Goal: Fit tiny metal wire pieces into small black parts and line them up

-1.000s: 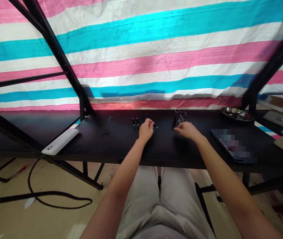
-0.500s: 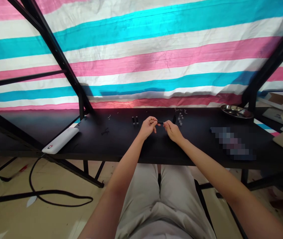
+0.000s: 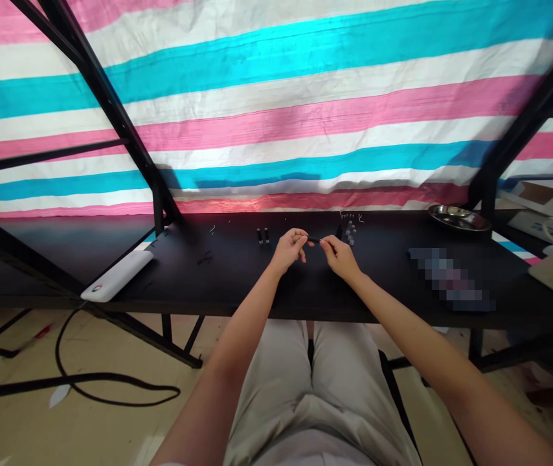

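Between my two hands is a small dark tube [image 3: 314, 239], held level above the black table [image 3: 237, 285]. My left hand [image 3: 290, 248] pinches its left end between thumb and forefinger, the other fingers curled loosely. At the opposite end, my right hand [image 3: 340, 255] grips the tube with closed fingertips. Two short black tubes with pale ends [image 3: 263, 236] stand to the left, beyond my left hand. Just past my right hand are a dark upright piece [image 3: 339, 231] and several small clear caps [image 3: 351, 233]. What exactly the tube is, I cannot make out.
A shiny metal dish [image 3: 460, 219] sits at the back right, with a blurred-out flat item [image 3: 451, 278] in front of it. On the left lies a white power bank-like box [image 3: 118, 276]. Thin black bits [image 3: 204, 257] lie scattered. Black frame posts [image 3: 160, 200] flank the table.
Both hands keep their hold on the tube. My right hand's fingers have shifted slightly at its right end, and the view has moved a little.
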### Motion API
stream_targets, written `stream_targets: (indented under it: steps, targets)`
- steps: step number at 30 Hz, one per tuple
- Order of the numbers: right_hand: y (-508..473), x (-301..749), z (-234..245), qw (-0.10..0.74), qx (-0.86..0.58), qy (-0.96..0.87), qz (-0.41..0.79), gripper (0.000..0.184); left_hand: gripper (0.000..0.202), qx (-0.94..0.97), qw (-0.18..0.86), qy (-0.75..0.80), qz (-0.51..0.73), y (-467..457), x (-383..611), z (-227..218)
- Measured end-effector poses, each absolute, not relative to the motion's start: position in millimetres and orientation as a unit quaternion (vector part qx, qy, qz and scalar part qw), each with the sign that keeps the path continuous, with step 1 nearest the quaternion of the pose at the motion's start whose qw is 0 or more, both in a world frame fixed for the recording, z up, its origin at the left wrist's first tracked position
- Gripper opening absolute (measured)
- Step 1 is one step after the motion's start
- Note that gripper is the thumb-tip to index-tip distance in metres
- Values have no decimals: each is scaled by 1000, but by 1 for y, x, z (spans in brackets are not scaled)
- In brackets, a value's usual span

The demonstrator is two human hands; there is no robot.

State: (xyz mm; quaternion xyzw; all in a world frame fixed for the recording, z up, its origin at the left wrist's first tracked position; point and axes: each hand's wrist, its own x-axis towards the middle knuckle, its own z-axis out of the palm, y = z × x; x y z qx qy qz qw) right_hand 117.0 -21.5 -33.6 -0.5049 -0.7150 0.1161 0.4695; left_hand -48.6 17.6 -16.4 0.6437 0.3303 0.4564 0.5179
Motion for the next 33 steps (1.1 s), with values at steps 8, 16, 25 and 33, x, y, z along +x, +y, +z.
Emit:
stream_targets:
  steps: [8, 16, 25, 33]
  targets:
    - [-20, 116, -37, 463, -507, -724, 60, 38, 24, 618, 537, 326, 473, 22, -49, -18]
    - [-20, 119, -39, 474, -493, -730, 7, 35, 30, 608, 534, 338, 480, 22, -50, -18]
    - [-21, 120, -41, 465, -515, -720, 10, 32, 32, 601, 512, 360, 497, 22, -52, -17]
    - [-21, 122, -38, 399, -524, -752, -6, 28, 25, 621, 492, 365, 490, 25, -51, -22]
